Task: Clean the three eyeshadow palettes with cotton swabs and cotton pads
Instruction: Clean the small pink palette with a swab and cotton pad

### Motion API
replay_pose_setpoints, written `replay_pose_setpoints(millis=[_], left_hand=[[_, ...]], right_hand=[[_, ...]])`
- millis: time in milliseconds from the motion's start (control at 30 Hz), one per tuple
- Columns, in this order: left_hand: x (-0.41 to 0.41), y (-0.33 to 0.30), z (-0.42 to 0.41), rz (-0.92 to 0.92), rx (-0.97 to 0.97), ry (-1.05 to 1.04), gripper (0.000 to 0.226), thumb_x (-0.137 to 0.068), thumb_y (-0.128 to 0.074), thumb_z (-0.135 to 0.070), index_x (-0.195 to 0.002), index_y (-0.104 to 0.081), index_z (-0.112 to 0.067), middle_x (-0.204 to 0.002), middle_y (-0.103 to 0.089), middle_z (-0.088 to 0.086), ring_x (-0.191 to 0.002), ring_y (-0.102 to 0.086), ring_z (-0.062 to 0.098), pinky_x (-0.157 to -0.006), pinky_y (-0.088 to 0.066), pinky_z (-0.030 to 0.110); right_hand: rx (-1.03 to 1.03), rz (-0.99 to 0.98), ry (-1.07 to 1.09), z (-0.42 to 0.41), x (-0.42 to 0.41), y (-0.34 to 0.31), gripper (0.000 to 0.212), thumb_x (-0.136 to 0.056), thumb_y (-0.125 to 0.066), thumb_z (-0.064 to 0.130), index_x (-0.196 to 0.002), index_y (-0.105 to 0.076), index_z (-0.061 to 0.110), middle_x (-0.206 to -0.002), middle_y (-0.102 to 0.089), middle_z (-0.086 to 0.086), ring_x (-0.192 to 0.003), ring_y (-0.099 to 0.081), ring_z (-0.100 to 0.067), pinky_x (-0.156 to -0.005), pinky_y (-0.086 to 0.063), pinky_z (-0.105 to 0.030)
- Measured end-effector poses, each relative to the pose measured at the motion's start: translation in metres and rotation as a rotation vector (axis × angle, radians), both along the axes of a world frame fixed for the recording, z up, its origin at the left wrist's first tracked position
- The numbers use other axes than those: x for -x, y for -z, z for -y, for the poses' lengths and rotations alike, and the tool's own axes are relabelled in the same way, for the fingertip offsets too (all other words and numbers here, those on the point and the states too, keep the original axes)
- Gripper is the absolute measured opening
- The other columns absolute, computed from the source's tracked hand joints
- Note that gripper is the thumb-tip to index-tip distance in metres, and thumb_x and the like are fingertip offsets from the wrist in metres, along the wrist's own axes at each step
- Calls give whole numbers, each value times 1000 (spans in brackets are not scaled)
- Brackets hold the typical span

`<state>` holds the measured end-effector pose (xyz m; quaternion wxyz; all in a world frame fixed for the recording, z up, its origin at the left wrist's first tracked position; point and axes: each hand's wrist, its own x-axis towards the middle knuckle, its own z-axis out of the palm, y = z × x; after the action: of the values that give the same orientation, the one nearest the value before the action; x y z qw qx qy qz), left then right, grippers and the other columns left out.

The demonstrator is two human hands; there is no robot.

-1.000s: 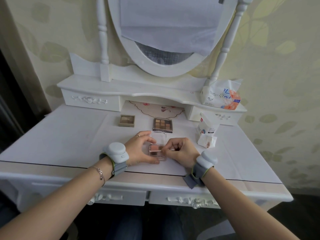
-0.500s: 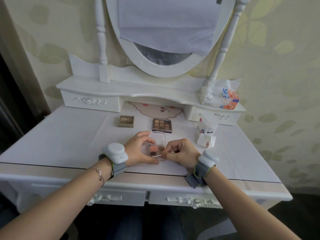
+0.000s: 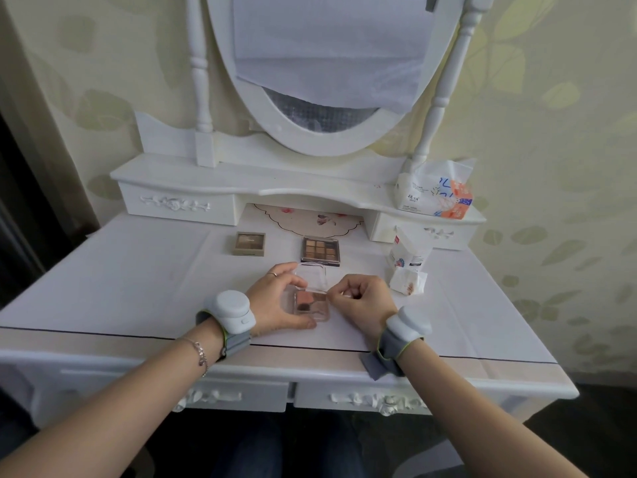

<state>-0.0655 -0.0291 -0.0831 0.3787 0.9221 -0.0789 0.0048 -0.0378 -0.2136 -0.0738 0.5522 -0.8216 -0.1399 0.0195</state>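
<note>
The fingers of the right hand (image 3: 365,300) are curled and pinch a thin cotton swab (image 3: 339,295), whose tip points left to the right edge of the open palette (image 3: 310,305). The fingers of the left hand (image 3: 275,301) are bent around this palette: the thumb lies along its near edge and the index finger touches its far left corner. The palette is small, with pink and brown pans and a clear plastic lid (image 3: 312,276) lying flat behind it. It rests near the front edge of the white worktop (image 3: 138,270). Farther back lie a beige square palette (image 3: 249,243) and a dark palette with nine pans (image 3: 321,250), a little apart. To the right stand a white box (image 3: 410,251) and a stained cotton pad (image 3: 408,281); their writing is too small to read. The left part of the worktop gives much open room.
</note>
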Motion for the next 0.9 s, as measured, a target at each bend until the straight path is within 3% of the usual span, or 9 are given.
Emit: replay_pose_setpoints(millis=[67,167,300,400,500,900], left_hand=[[1,1,0,9,3,-19,97,-31,-57,-72,-115,-55,-23,-149,-25,-2,-134,-30,6,-97,-20,8],[1,1,1,23,9,-35,97,-31,-60,-71,-114,-56,-22,-148,-26,-2,-133,-31,6,-98,-21,10],[0,2,1,21,-8,-34,79,-47,-83,-54,-114,-55,-22,-149,-25,-1,-133,-33,9,-100,-23,13],[-1,4,0,26,-16,-38,81,-45,-80,-58,-113,-55,-23,-149,-24,-2,-134,-32,9,-102,-24,14],[-2,4,0,43,-34,-44,69,-58,-86,-40,-116,-55,-20,-149,-24,-2,-135,-31,10,-103,-23,15],[-4,6,0,56,-30,-47,73,-53,-88,-41,-115,-56,-21,-149,-25,-1,-134,-32,9,-99,-22,11]], right_hand=[[39,6,-25,-4,2,0,11,-77,-63,3,-67,-68,4,-46,-36,6,-41,-27,-4,-43,-25,-13],[63,26,-39,-10,3,2,13,-76,-66,6,-64,-68,11,-44,-37,7,-41,-28,-4,-43,-25,-12],[95,49,-36,-12,3,1,15,-76,-68,9,-63,-68,17,-45,-39,6,-42,-30,-4,-44,-25,-11],[111,55,-37,-13,3,1,19,-76,-68,10,-61,-65,21,-46,-40,5,-42,-30,-4,-44,-25,-12],[128,62,-26,-13,3,1,19,-76,-69,10,-61,-66,21,-45,-40,6,-41,-31,-5,-43,-24,-12],[155,71,43,-10,5,-3,29,-74,-66,7,-52,-59,24,-44,-38,7,-41,-32,-6,-43,-25,-11]])
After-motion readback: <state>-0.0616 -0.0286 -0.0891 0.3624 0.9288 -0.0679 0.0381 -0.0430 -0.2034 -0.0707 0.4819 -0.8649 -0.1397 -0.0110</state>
